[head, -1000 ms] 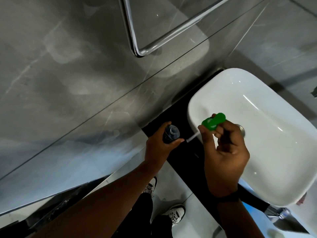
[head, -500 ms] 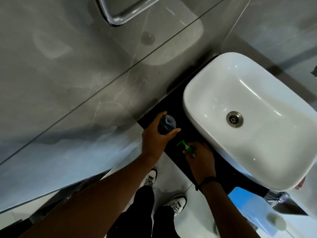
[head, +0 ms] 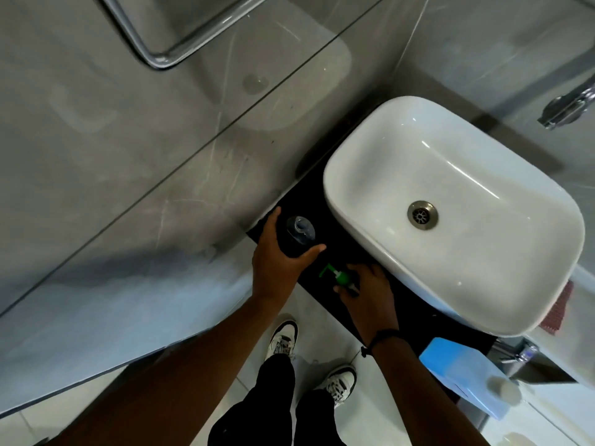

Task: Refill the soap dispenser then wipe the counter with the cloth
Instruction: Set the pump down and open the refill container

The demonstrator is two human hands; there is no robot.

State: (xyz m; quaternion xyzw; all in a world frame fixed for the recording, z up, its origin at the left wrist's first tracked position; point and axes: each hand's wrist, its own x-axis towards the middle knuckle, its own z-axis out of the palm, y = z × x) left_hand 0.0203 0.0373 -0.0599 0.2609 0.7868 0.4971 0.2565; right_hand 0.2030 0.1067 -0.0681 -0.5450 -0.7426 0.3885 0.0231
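While the left hand (head: 277, 262) wraps the dark, open-necked soap dispenser bottle (head: 297, 235), the right hand (head: 367, 292) pinches the green plastic pump head (head: 338, 276) against the black counter (head: 335, 243). Lay it flat, clear of the neck, before reaching for the blue refill jug (head: 463, 376).

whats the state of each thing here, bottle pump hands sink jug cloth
soap dispenser bottle: upright on the black counter, pump off, neck open
green pump: lying on the counter
left hand: wrapped round the bottle
right hand: fingers on the pump
sink: empty, drain open
blue refill jug: capped, untouched
red cloth: mostly hidden behind the sink
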